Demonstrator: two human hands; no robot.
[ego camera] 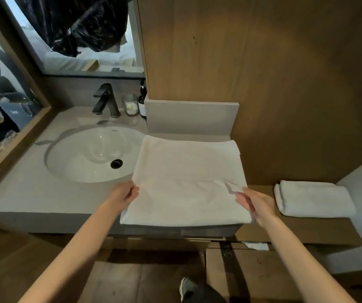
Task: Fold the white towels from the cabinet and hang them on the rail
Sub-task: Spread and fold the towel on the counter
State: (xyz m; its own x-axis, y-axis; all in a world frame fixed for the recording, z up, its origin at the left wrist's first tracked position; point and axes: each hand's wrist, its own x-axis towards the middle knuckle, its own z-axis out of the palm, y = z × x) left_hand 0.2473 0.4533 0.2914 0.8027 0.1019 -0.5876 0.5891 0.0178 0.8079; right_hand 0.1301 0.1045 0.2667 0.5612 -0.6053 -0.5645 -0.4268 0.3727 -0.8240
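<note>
White towel (186, 182) lies flat on grey counter (44, 193), just right of sink (92, 154). It is already doubled into a wide rectangle, near edge flush with the counter front. Left hand (127, 194) grasps the left edge, thumb on top, fingers curled at the hem. Right hand (253, 205) is at the right edge, fingers stretched along it, blurred; cannot tell if it pinches or only touches. A small corner flap is turned up just by the right fingertips. Second folded towel (313, 199) sits on wooden shelf (306, 232) to the right, apart. Rail not in view. Step looks like the next fold. Best to flatten that loose corner first, take all layers at each side, lift together, meet edges squarely, then smooth outward from the crease. Uneven grip would likely skew the layers.
</note>
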